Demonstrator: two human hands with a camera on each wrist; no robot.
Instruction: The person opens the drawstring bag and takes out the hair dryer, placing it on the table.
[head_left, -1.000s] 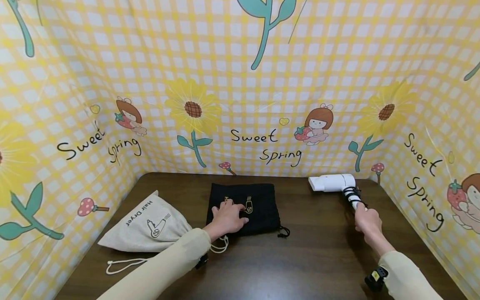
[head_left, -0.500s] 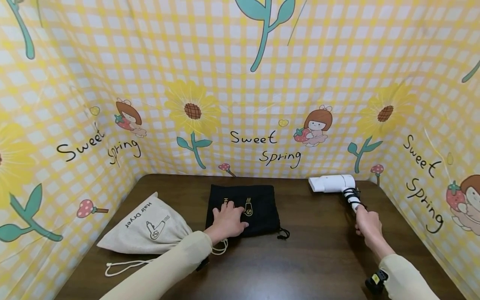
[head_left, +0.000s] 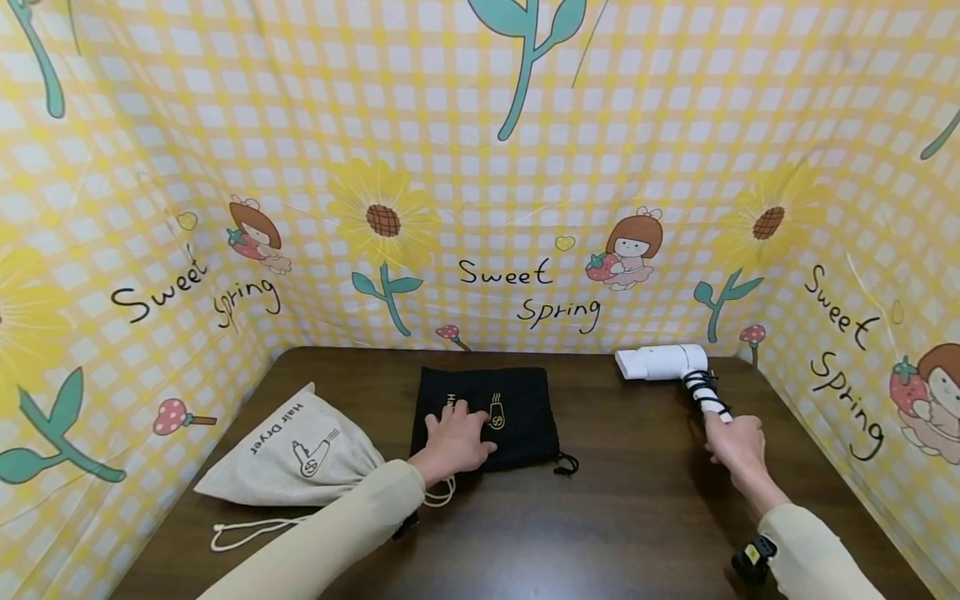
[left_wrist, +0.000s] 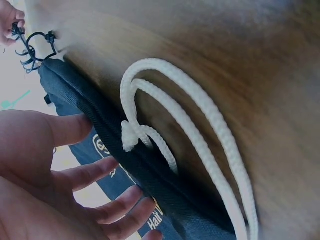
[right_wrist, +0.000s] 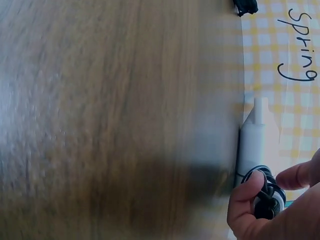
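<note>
My left hand (head_left: 455, 440) rests on the black drawstring bag (head_left: 525, 400), its fingers spread over the gold print. In the left wrist view the fingertips touch the dark cloth (left_wrist: 72, 85). At the right, my right hand (head_left: 737, 450) grips the lower end of the handle of a white hair dryer (head_left: 663, 363). Black cord (head_left: 702, 385) is wound round that handle, and the dryer's nozzle points left. The right wrist view shows the thumb and fingers curled about the handle end, with the dryer body (right_wrist: 252, 145) beyond.
A beige drawstring bag (head_left: 315, 450) printed "Hair Dryer" lies at the left, partly under my left forearm. Its white cord (left_wrist: 200, 125) loops close to the black bag. Yellow checked cloth (head_left: 495, 200) walls the brown table (head_left: 570, 525) at the back and sides.
A little more of the hair dryer's handle shows above my right hand than before. My left hand stays on the black bag, and both bags lie as they did.
</note>
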